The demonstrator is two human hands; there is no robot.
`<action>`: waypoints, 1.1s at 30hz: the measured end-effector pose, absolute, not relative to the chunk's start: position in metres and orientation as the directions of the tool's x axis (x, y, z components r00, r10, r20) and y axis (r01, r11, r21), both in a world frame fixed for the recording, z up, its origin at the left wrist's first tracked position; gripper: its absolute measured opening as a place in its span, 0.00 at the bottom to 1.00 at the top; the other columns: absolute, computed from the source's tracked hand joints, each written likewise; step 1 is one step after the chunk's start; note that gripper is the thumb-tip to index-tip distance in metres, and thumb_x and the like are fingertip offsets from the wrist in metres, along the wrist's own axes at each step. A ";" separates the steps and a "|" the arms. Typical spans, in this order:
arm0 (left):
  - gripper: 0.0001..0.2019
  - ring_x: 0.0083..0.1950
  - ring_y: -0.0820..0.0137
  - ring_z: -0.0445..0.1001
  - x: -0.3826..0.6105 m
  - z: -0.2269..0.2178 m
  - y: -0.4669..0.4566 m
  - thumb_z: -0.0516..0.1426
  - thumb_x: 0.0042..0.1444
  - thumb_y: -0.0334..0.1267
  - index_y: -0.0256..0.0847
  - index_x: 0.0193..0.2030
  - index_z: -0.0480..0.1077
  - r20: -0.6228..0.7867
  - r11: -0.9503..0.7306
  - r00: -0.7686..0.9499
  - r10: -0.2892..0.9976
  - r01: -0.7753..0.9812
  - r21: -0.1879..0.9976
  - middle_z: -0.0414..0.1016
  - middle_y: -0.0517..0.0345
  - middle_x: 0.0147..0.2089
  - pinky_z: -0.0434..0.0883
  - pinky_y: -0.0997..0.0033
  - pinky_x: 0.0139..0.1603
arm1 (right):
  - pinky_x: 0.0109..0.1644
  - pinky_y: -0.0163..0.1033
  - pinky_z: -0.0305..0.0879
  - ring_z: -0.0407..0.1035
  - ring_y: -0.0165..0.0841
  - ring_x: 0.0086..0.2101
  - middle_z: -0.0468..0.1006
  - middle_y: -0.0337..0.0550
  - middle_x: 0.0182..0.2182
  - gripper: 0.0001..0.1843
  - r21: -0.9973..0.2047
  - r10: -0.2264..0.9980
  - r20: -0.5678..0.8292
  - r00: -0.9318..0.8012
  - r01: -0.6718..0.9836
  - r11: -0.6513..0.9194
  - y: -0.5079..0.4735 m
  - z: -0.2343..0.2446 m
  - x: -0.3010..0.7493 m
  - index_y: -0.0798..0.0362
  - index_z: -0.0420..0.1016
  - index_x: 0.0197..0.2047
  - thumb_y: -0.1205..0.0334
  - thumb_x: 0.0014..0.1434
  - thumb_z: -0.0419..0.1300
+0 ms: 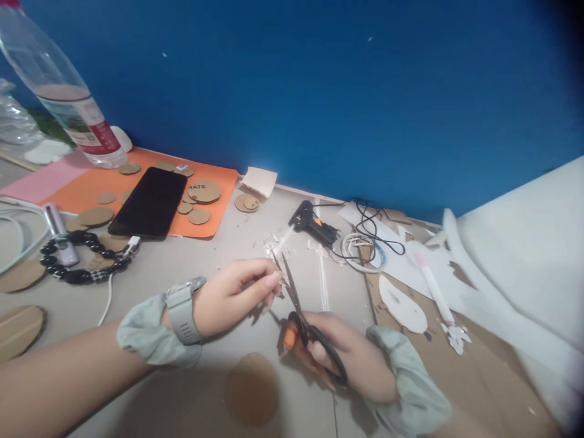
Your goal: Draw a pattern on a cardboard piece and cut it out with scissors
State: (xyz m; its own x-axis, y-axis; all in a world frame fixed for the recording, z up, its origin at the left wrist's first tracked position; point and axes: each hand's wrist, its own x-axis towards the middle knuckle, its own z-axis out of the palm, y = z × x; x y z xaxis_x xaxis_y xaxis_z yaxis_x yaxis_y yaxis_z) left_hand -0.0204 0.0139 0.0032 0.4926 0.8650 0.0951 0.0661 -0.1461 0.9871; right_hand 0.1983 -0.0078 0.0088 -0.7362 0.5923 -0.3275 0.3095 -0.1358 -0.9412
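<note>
My right hand (335,350) has its fingers through the black handles of a pair of scissors (294,292). The blades point away from me and stand slightly apart. Close to the blades, my left hand (239,295) pinches thumb against fingers; whatever sits in that pinch is too small to make out. Small white scraps (274,246) lie on the table just beyond the blade tips. Below both hands rests a round cardboard disc (252,389), partly in shadow. Behind the scissors lies a black glue gun (314,224) with its cord.
At left, a phone (149,204) and cardboard discs (205,191) lie on orange paper (219,213), with a bottle (75,103) behind. A beaded bracelet (75,277) is nearer. Coiled cable (353,249), a white cutout (401,304) and a white stick (435,286) lie right. A blue wall rises behind.
</note>
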 end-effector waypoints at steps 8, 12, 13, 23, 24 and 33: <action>0.15 0.24 0.78 0.65 -0.019 0.004 0.014 0.47 0.66 0.41 0.38 0.30 0.64 0.094 -0.137 0.490 0.867 0.053 0.989 0.66 0.63 0.26 0.67 0.76 0.27 | 0.19 0.28 0.56 0.57 0.23 0.17 0.64 0.35 0.21 0.34 -0.933 0.595 -0.354 -0.721 0.318 -0.169 -0.008 0.007 0.199 0.59 0.69 0.39 0.31 0.55 0.49; 0.15 0.24 0.78 0.65 -0.019 0.003 0.013 0.47 0.66 0.41 0.38 0.30 0.64 0.085 -0.124 0.489 0.868 0.048 0.991 0.66 0.63 0.26 0.67 0.76 0.27 | 0.19 0.28 0.55 0.56 0.22 0.16 0.63 0.34 0.20 0.33 -0.935 0.607 -0.352 -0.713 0.298 -0.192 -0.009 0.006 0.198 0.58 0.68 0.38 0.32 0.55 0.50; 0.15 0.24 0.77 0.65 -0.019 0.002 0.013 0.46 0.66 0.42 0.38 0.31 0.64 0.082 -0.120 0.490 0.868 0.047 0.992 0.66 0.63 0.26 0.67 0.76 0.27 | 0.19 0.28 0.55 0.56 0.22 0.16 0.63 0.33 0.20 0.33 -0.934 0.608 -0.357 -0.709 0.291 -0.208 -0.009 0.005 0.198 0.58 0.68 0.38 0.32 0.54 0.50; 0.13 0.25 0.76 0.65 -0.020 0.000 0.010 0.46 0.67 0.42 0.39 0.33 0.62 0.083 -0.130 0.499 0.863 0.059 0.990 0.66 0.62 0.27 0.66 0.74 0.28 | 0.19 0.28 0.55 0.54 0.22 0.16 0.61 0.32 0.19 0.32 -0.928 0.627 -0.373 -0.684 0.269 -0.259 -0.013 0.001 0.199 0.57 0.67 0.38 0.32 0.55 0.51; 0.14 0.25 0.76 0.65 -0.020 0.000 0.010 0.46 0.67 0.42 0.39 0.33 0.62 0.086 -0.131 0.500 0.862 0.057 0.990 0.66 0.62 0.27 0.66 0.73 0.28 | 0.19 0.28 0.55 0.54 0.22 0.16 0.62 0.32 0.19 0.32 -0.927 0.627 -0.375 -0.683 0.275 -0.255 -0.013 0.002 0.199 0.57 0.67 0.39 0.32 0.55 0.51; 0.13 0.26 0.76 0.65 -0.020 0.002 0.012 0.46 0.67 0.41 0.39 0.32 0.62 0.098 -0.139 0.502 0.859 0.045 0.989 0.65 0.62 0.27 0.66 0.74 0.28 | 0.18 0.28 0.54 0.54 0.22 0.16 0.62 0.32 0.19 0.33 -0.921 0.634 -0.389 -0.669 0.264 -0.286 -0.012 0.002 0.196 0.57 0.68 0.37 0.31 0.52 0.53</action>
